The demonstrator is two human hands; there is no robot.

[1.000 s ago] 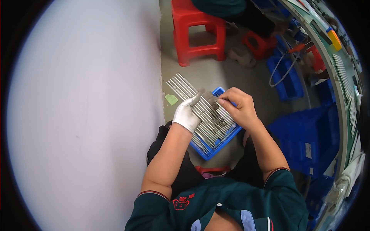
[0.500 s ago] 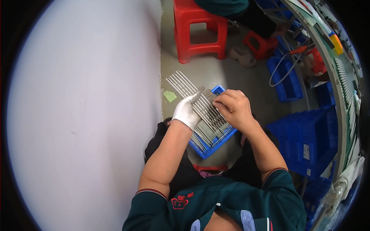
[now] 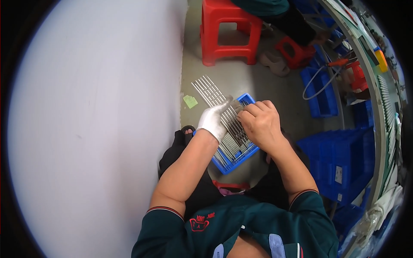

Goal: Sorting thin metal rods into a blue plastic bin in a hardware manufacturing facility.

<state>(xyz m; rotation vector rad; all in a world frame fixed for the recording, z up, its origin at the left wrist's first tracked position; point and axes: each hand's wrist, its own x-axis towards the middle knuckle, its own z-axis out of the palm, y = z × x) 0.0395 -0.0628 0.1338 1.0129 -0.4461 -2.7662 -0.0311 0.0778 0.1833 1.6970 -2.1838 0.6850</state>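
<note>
My left hand (image 3: pixel 212 122), in a white glove with greyish fingertips, is closed on a flat row of several thin metal rods (image 3: pixel 208 89). Their far ends stick out past the glove, toward the wall. Below the row stands a blue plastic bin (image 3: pixel 225 170) with more such rods lying in it. My right hand (image 3: pixel 261 124) is bare, its fingers curled and pinched together at the right edge of the held rods. Whatever lies between those fingertips is hidden.
A white wall (image 3: pixel 99 112) rises close on my left, with a green paper scrap (image 3: pixel 190 101) at its foot. Ahead are a red stool (image 3: pixel 230 53) and a seated person's leg (image 3: pixel 294 26). Stacked blue bins (image 3: pixel 331 163) and a workbench edge (image 3: pixel 378 172) line the right.
The held row of rods has shifted slightly in the view along with my left hand. My right hand has turned a little, its fingers still pinched beside the rods.
</note>
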